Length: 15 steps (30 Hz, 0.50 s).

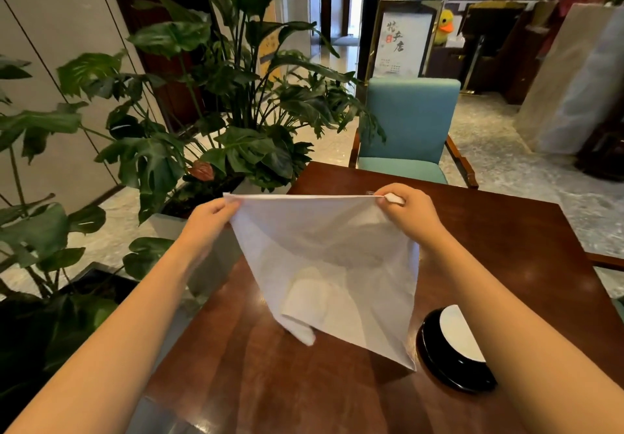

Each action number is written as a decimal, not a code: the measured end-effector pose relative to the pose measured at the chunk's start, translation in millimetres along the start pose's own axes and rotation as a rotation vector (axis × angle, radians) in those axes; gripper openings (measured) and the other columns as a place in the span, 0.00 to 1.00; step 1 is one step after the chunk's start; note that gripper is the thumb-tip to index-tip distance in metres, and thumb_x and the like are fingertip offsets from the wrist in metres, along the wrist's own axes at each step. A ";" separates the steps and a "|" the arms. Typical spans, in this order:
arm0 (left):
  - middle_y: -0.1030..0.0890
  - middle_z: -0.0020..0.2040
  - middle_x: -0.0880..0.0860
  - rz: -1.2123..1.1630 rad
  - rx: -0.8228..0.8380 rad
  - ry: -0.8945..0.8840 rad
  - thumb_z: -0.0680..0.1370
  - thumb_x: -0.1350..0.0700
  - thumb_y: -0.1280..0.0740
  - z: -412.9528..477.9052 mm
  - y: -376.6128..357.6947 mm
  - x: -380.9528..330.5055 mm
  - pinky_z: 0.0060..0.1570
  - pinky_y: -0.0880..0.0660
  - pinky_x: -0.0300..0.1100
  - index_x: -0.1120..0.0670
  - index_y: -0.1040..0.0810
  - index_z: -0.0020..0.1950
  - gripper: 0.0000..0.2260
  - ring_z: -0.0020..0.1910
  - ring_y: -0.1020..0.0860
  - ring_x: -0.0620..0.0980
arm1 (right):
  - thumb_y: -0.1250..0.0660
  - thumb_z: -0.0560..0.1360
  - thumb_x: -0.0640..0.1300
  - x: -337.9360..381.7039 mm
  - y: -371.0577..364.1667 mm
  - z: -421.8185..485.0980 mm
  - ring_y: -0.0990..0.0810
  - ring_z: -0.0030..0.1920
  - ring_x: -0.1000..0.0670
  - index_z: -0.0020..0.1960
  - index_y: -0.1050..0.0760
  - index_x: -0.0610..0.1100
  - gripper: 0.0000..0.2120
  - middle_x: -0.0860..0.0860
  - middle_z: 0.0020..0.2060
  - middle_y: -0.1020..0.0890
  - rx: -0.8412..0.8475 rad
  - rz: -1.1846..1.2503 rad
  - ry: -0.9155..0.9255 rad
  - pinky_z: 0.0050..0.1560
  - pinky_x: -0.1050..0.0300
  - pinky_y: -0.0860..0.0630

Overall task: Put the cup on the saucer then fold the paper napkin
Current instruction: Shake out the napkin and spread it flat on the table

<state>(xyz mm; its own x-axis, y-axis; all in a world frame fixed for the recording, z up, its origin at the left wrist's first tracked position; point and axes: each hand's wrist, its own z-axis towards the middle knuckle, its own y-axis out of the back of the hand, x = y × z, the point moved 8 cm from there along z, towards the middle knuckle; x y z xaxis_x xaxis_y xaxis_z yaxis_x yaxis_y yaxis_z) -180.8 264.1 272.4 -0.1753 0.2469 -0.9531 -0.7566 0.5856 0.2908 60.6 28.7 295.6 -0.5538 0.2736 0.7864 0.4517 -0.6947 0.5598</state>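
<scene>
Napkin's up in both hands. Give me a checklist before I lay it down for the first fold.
1. Left hand pinches one top corner of the napkin: ok.
2. Right hand pinches the other top corner: ok.
3. Top edge stretched straight: ok.
4. Napkin hangs flat: not ok, its lower left corner is folded over.
5. Cup-on-saucer step done: cannot tell, the right forearm hides part of the black crockery.

A thin white paper napkin (324, 258) hangs spread over the middle of the dark polished wooden tabletop (506, 241); a round black saucer (452, 378) blocks the near right. Bare wood lies open far right and near left. Big-leaved green plants (209, 123) crowd the left edge, a teal padded chair (408, 123) the far side.
</scene>
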 end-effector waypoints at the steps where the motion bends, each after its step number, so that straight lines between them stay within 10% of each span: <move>1: 0.21 0.42 0.51 -0.102 -0.025 -0.001 0.81 0.53 0.42 -1.0 -3.0 -7.3 0.37 0.26 0.33 0.56 0.20 0.47 0.12 0.39 0.22 0.43 | 0.36 0.77 0.43 2.9 -1.4 -1.1 0.24 0.47 0.53 0.50 0.20 0.46 0.06 0.53 0.45 0.20 0.029 0.003 0.000 0.40 0.69 0.31; 6: 0.27 0.38 0.51 -0.385 -0.154 0.085 0.78 0.51 0.42 6.1 -17.9 -30.7 0.40 0.31 0.45 0.53 0.26 0.42 0.09 0.37 0.27 0.49 | 0.38 0.78 0.47 31.9 -5.6 -10.9 0.24 0.43 0.56 0.49 0.21 0.45 0.09 0.55 0.41 0.21 0.165 0.031 0.052 0.39 0.67 0.29; 10: 0.30 0.47 0.49 0.483 0.154 -0.230 0.73 0.46 0.39 8.0 -62.8 -74.8 0.42 0.33 0.43 0.58 0.29 0.55 0.18 0.45 0.30 0.51 | 0.40 0.78 0.52 49.1 3.0 -17.6 0.25 0.44 0.55 0.48 0.22 0.47 0.11 0.54 0.42 0.21 0.137 0.170 0.009 0.40 0.64 0.31; 15: 0.25 0.54 0.42 0.667 0.523 -0.327 0.62 0.32 0.36 -29.7 -91.6 -86.8 0.50 0.32 0.40 0.46 0.27 0.60 0.31 0.50 0.27 0.43 | 0.40 0.78 0.54 48.6 17.2 -20.2 0.25 0.44 0.53 0.48 0.22 0.50 0.11 0.53 0.43 0.22 0.066 0.298 -0.135 0.39 0.61 0.30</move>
<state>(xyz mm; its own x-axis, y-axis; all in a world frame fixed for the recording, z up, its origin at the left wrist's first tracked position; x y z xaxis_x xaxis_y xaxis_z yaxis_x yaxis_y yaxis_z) -115.0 166.1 326.0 -0.2268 0.8203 -0.5251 -0.1658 0.4987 0.8507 27.3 16.6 338.1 -0.2949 0.1536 0.9431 0.6269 -0.7138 0.3123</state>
